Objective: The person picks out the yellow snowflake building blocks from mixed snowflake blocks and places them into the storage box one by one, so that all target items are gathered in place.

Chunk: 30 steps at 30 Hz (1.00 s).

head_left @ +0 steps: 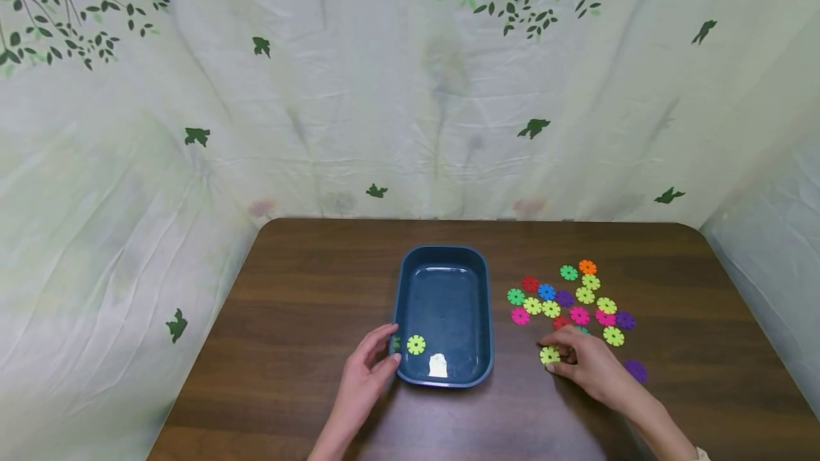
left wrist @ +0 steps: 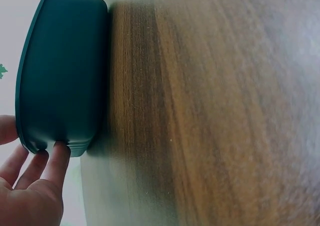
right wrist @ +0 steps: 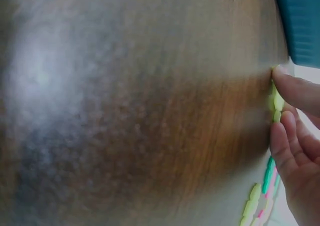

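In the head view, my left hand (head_left: 363, 373) holds the left rim of a dark blue plastic tray (head_left: 445, 252). The left wrist view shows its fingers (left wrist: 56, 166) against the tray's outer wall (left wrist: 65, 66), just under the rim. Inside the tray lies one yellow-green notched disc (head_left: 416, 345), near the left wall. My right hand (head_left: 592, 366), right of the tray, pinches another yellow-green disc (head_left: 549, 355) between thumb and fingers. That disc shows edge-on as a thin yellow-green piece (right wrist: 276, 98) in the right wrist view, close to the tabletop.
Several notched discs lie loose right of the tray, among them a blue disc (head_left: 547, 292), an orange disc (head_left: 587, 267) and a purple disc (head_left: 635, 371) beside the right wrist. The brown wooden table (head_left: 307, 290) ends at a leaf-patterned cloth (head_left: 410, 126).
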Each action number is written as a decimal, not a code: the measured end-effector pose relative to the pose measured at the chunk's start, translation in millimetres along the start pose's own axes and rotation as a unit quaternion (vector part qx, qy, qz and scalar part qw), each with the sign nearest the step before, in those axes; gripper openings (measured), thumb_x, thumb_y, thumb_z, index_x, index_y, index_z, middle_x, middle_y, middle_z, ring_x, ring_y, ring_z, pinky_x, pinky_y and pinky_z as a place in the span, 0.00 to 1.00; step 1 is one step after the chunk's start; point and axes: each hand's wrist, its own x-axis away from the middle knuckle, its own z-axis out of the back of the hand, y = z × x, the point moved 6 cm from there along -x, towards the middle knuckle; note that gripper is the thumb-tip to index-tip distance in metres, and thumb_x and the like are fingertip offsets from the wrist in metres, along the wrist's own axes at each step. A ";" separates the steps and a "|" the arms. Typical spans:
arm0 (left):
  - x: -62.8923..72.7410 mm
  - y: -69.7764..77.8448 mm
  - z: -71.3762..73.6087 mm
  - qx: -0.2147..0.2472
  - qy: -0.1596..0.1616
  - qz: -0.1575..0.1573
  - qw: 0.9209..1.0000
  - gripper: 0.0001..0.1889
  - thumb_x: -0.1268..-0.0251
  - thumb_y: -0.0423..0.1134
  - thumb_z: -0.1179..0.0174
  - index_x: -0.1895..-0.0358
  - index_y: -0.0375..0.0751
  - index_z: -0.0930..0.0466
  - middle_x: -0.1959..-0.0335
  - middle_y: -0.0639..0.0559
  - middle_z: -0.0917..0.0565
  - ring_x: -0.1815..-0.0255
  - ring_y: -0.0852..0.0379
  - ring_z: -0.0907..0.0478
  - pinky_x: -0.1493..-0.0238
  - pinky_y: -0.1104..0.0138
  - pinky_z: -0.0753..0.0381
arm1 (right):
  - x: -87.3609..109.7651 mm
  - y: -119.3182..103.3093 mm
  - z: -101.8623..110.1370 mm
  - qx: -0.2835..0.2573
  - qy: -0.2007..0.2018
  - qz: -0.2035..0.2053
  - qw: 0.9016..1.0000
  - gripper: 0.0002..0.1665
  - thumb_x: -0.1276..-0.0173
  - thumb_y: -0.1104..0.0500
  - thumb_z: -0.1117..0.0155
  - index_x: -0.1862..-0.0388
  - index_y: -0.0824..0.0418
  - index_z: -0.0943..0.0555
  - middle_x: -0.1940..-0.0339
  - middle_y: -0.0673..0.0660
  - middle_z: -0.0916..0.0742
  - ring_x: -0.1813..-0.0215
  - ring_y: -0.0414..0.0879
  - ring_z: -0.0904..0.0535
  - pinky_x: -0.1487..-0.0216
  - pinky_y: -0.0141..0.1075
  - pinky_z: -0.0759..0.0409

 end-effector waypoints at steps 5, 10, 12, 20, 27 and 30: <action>0.1 -0.3 0.0 0.001 -0.001 -0.003 1.000 0.23 0.35 0.30 0.37 0.37 0.48 0.23 0.35 0.51 0.27 0.36 0.43 0.29 0.40 0.53 0.25 | -0.1 0.8 1.9 0.002 0.025 -0.005 1.000 0.17 0.47 0.62 0.22 0.58 0.52 0.15 0.64 0.43 0.21 0.65 0.37 0.27 0.68 0.31 0.24; -0.2 -1.2 0.0 0.003 -0.002 -0.011 1.000 0.23 0.35 0.30 0.37 0.37 0.48 0.23 0.35 0.50 0.27 0.36 0.42 0.29 0.40 0.54 0.25 | 1.4 3.9 3.2 -0.010 0.038 -0.030 0.999 0.15 0.47 0.63 0.22 0.61 0.51 0.16 0.68 0.43 0.22 0.68 0.38 0.28 0.70 0.31 0.25; -0.3 -1.2 0.2 0.004 -0.001 -0.013 1.000 0.23 0.35 0.29 0.37 0.37 0.48 0.22 0.35 0.50 0.27 0.36 0.43 0.29 0.40 0.54 0.25 | 2.0 6.2 4.0 -0.021 0.040 -0.050 0.998 0.14 0.45 0.64 0.23 0.61 0.52 0.16 0.69 0.44 0.21 0.69 0.37 0.27 0.70 0.31 0.25; 1.5 3.3 0.6 0.027 -0.006 -0.024 0.999 0.23 0.36 0.27 0.37 0.38 0.44 0.22 0.35 0.48 0.27 0.36 0.43 0.29 0.40 0.55 0.25 | 1.5 11.5 5.8 -0.066 0.034 -0.092 0.993 0.10 0.39 0.65 0.28 0.60 0.55 0.16 0.71 0.46 0.17 0.69 0.39 0.22 0.68 0.32 0.20; 2.3 4.5 0.5 0.028 -0.005 -0.019 0.999 0.23 0.36 0.29 0.37 0.38 0.46 0.22 0.35 0.49 0.27 0.35 0.43 0.30 0.39 0.53 0.26 | -2.6 7.3 4.5 -0.095 0.041 -0.092 0.990 0.08 0.37 0.66 0.30 0.61 0.56 0.16 0.70 0.46 0.15 0.68 0.39 0.19 0.66 0.32 0.18; 2.8 4.4 0.4 0.025 -0.005 -0.017 1.000 0.23 0.36 0.30 0.37 0.38 0.47 0.22 0.35 0.49 0.27 0.35 0.43 0.30 0.39 0.53 0.26 | -6.6 4.1 4.0 -0.101 0.049 -0.090 0.990 0.08 0.38 0.66 0.29 0.61 0.55 0.16 0.69 0.46 0.15 0.68 0.40 0.19 0.66 0.32 0.18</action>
